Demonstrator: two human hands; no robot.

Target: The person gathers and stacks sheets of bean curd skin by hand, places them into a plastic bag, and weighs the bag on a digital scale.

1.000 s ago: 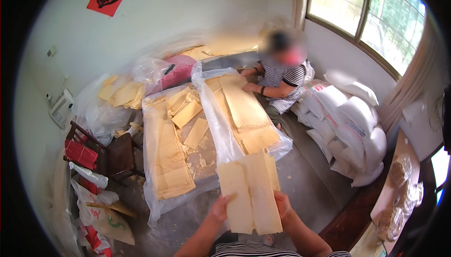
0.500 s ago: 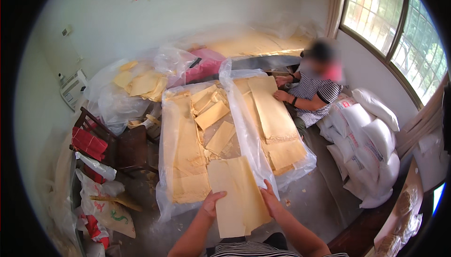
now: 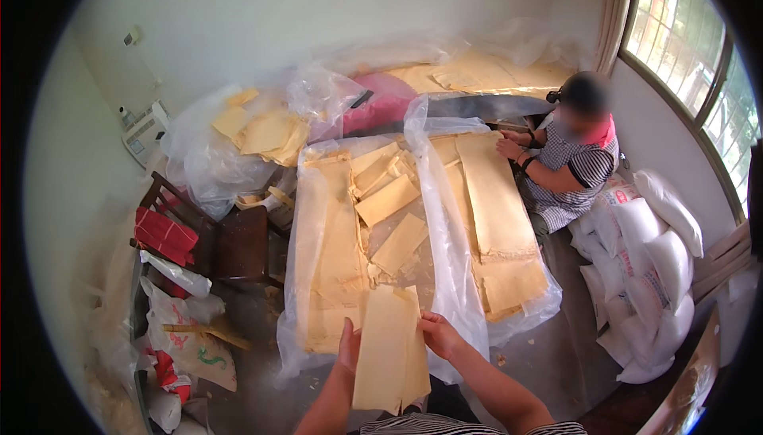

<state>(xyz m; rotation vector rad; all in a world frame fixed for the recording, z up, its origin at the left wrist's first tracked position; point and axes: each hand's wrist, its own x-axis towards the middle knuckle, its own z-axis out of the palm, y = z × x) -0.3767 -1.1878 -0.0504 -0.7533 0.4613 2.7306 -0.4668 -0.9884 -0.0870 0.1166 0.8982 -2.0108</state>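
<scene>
A stack of thin, stiff pale-yellow sheets (image 3: 388, 355), resembling dried bean curd skin, is held low in front of me. My left hand (image 3: 349, 346) closes on its left edge, thumb upward and fingers partly hidden behind it. My right hand (image 3: 439, 335) pinches the upper right edge. Just beyond lie a long pile of yellow sheets (image 3: 327, 260) on clear plastic and some loose folded pieces (image 3: 387, 200). Farther right is another long sheet pile (image 3: 497, 196), where a co-worker (image 3: 576, 157) has both hands at the far end.
White sacks (image 3: 636, 268) are stacked at the right. Clear plastic sheeting (image 3: 449, 276) runs between the two piles. To the left stand a dark wooden chair (image 3: 242, 242) and bags with a straw-coloured brush (image 3: 208, 330). More yellow sheets (image 3: 272, 134) lie on plastic at the back left.
The view has shifted, so the room appears farther right. My right hand has moved up the stack's right edge, and the stack looks narrower and is closer to me.
</scene>
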